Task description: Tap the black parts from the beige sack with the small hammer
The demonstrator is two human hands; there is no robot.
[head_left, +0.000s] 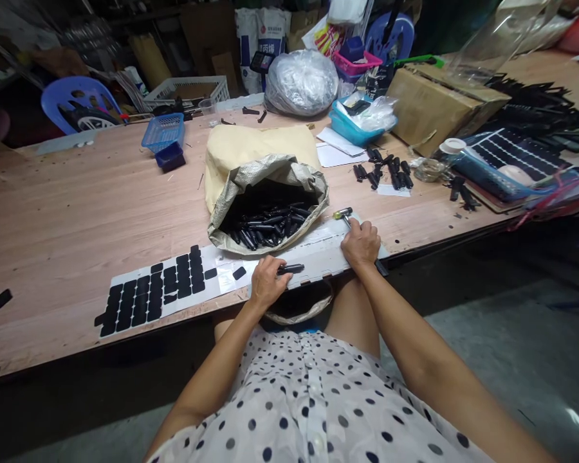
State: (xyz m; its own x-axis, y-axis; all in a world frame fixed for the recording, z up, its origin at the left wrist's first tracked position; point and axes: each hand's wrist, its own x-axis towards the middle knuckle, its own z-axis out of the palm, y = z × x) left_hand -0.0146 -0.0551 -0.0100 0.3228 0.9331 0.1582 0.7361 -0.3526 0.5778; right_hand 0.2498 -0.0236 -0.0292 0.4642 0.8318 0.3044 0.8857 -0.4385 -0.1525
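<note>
Near the table's front edge, my left hand (267, 281) is closed on a slim black plastic piece (292, 269), which lies over a pale board (318, 254). My right hand (361, 244) is wrapped round the handle of a small hammer (342, 213); its yellowish and black head rests over the board's right part, and the dark handle end sticks out below the hand. Just beyond both hands a sack (265, 145) lies with its mouth towards me, filled with similar black pieces (270, 226). To the left is a white sheet with black rounded stickers (142, 292).
Another open sack (302, 305) hangs at my lap below the table edge. Loose black parts (390, 172) lie to the right, near a cardboard box (434, 106) and a clear blue tray (502, 167). Blue baskets (164, 132) stand at the back left.
</note>
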